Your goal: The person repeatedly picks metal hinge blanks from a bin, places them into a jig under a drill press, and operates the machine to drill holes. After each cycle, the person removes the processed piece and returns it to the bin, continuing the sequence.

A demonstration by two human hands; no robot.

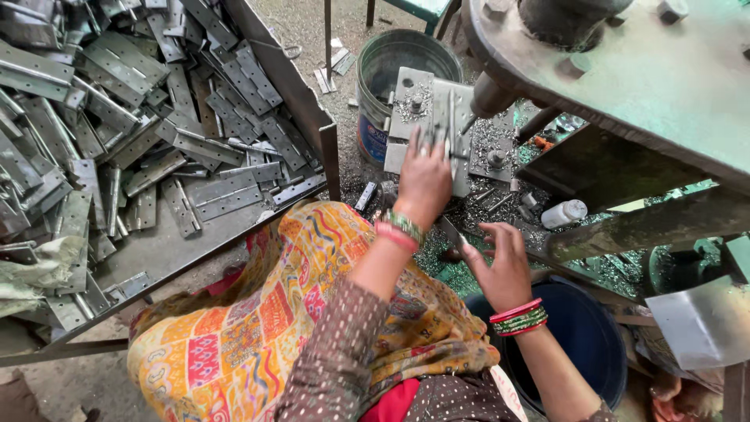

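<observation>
- Where the left hand presses down, a flat steel hinge strip lies on the drill's jig plate, just under the spindle tip; the fingers are spread flat across it, not pinching.
- Judging by its look, the strip is stiff, thin and light, with sharp edges and probably an oily, slippery face, so pressure from above and a hold along the long edges suit it best.
- Nearby, the right hand hovers above the swarf-strewn counter, its fingers loosely curled around a small dark piece; I cannot tell whether they grip it.
- Further out, a tray heaped with grey hinges stands at the left, a grey bucket beyond the jig and a dark bin below.
</observation>
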